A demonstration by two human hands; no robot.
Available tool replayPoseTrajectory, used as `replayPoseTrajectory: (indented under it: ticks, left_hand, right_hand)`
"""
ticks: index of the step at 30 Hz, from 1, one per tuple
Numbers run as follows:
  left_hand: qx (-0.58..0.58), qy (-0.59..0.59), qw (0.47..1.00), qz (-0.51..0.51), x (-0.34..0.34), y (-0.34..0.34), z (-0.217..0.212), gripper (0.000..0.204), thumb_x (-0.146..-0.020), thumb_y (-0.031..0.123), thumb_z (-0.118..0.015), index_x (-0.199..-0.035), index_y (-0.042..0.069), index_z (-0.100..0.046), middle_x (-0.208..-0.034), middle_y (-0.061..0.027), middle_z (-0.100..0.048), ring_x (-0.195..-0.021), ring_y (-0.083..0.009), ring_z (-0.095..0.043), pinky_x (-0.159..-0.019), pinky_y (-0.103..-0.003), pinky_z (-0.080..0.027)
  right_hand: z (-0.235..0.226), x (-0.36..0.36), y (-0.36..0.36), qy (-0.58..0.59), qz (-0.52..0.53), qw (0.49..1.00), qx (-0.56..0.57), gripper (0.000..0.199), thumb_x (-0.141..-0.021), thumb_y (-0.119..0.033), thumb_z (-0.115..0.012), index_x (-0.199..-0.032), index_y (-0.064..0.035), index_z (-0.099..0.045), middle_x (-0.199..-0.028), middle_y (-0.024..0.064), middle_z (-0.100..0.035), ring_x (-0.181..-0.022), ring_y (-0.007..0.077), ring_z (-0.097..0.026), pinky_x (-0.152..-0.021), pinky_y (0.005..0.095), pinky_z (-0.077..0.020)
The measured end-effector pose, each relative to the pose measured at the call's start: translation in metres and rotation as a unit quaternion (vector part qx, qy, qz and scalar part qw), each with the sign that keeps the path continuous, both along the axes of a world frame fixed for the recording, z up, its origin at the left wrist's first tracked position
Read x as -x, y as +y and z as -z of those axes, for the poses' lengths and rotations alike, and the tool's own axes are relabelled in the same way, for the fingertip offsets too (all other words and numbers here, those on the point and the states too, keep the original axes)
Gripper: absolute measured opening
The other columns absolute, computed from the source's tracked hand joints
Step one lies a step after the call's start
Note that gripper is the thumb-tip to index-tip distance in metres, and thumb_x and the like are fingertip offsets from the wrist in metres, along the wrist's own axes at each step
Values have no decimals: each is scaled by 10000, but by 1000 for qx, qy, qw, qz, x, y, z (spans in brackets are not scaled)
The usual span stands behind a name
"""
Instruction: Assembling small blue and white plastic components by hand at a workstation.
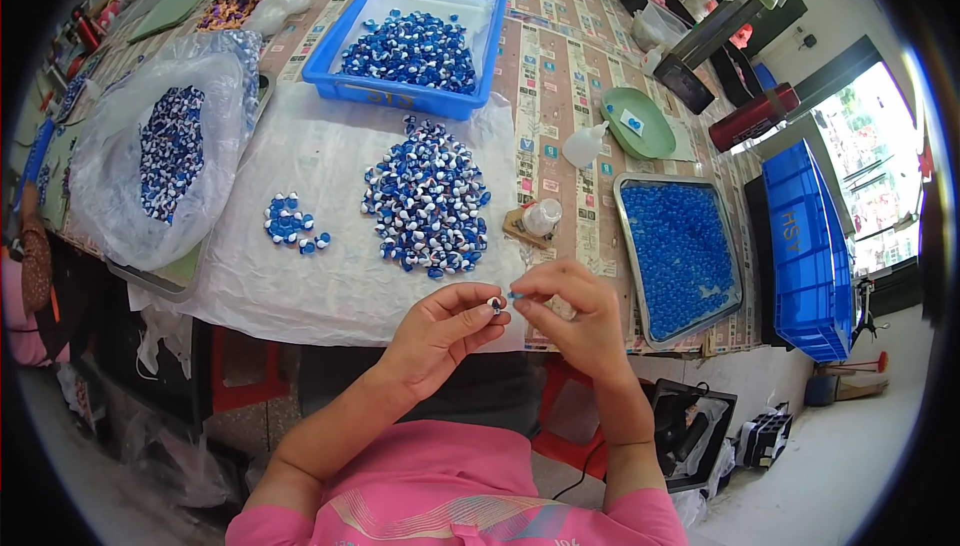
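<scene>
**Two hands meet over a small bead at the surface's near edge**

A small blue-and-white bead [494,304] sits pinched at the fingertips of the left hand [440,331], its grip closed on it just in front of the surface [560,76]. The right hand [575,311] touches in from the other side, fingertips pinched on a tiny blue piece [514,296]. Just beyond lies a large pile of blue-and-white beads [428,198] on a white plastic sheet [330,266], with a small cluster [292,223] to its left. A metal tray of blue beads [680,251] stands to the right, a blue bin [410,41] farther back.
</scene>
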State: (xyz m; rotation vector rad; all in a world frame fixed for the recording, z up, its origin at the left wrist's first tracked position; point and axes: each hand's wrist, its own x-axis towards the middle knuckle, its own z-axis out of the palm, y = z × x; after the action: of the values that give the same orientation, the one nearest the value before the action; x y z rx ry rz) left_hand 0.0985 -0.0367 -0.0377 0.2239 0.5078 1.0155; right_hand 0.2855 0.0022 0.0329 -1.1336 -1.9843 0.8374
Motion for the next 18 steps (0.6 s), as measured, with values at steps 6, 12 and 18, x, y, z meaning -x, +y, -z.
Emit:
replayPoseTrajectory:
  ticks: [6, 12, 18]
  left_hand:
    - [-12, 2, 1000, -2, -8, 0, 2, 206, -953, 37, -595, -1159, 24, -606, -1103, -68, -644, -1011, -172, -657, -892, -290, -561]
    - [-33, 14, 999, 9, -11, -2, 4, 214, -944, 31, -607, -1157, 21, -613, -1084, -91, -659, -990, -173, -666, -887, -306, -566]
    - [-53, 80, 995, 5, -10, -4, 8, 198, -921, 24, -638, -1118, 5, -644, -1031, -112, -687, -900, -182, -689, -809, -314, -592]
  right_hand:
    - [8, -4, -13, 16, -6, 1000, 17, 232, -748, 37, -748, -968, -37, -733, -943, 88, -681, -848, 161, -662, -731, 259, -519]
    - [13, -12, -12, 10, -17, 999, 27, 231, -750, 25, -757, -968, -49, -740, -906, 79, -684, -838, 170, -670, -730, 269, -525]
    - [12, -16, -11, 25, -47, 998, 43, 224, -749, 31, -756, -955, -58, -748, -870, 87, -695, -811, 204, -679, -686, 294, -542]
